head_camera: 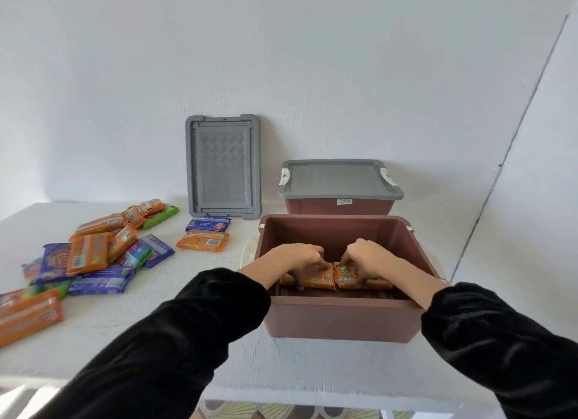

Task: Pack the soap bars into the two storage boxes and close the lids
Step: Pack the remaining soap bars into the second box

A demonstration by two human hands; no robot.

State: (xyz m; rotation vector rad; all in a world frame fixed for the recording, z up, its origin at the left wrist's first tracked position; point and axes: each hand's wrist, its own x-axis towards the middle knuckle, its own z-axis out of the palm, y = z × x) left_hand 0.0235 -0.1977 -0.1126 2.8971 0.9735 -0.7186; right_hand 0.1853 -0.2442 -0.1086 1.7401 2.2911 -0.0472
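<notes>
In open box (341,320), my left hand (301,257) and right hand (364,256) each grip orange bars (319,279); pile (90,256) lies leftward, left nearer.

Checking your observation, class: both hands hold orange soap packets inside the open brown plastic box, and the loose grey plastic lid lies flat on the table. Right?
No: the head view shows the loose grey plastic lid standing against the wall, not flat. Left hand and right hand hold orange soap packets inside the open brown plastic box.

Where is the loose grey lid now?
In the head view the grey lid leans against the wall, left of the closed box, a blue soap bar at its foot.
</notes>
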